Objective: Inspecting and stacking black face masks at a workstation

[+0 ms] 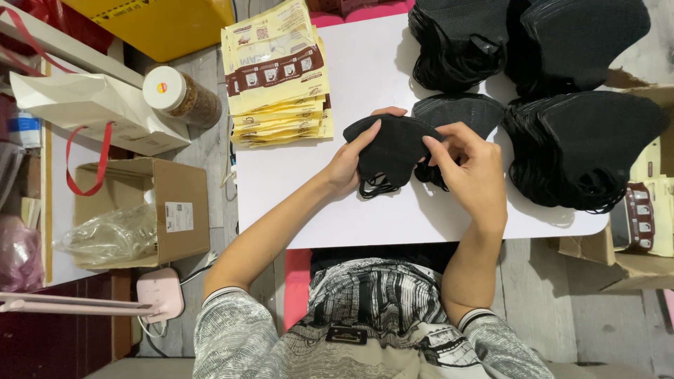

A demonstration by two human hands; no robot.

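Black fabric fills my view from the head camera: a folded black face mask [390,151] is pinched between both hands above the white table [365,77]. The left hand [349,165] grips its left end, thumb on top, and the right hand [469,167] closes fingers on its right end. Its long axis runs left to right across the table, the curved fold arching away from the person, the ear loops dangling toward the body. Just behind it, a second black mask [460,111] lies flat on the table, partly covered by the right hand. Stacks of black masks [583,144] crowd the table's far right corner and right edge, the topmost cut off by the frame. At the far left of the table sits a fanned pile of flat yellow packets [277,77] with brown bands. Off the table to the left stand a white-lidded jar [179,92], a white paper bag [91,109] with red handles and an open cardboard box [151,210] bearing a small white label and holding crumpled clear plastic. More yellow packets [649,210] in a box at right are largely hidden.
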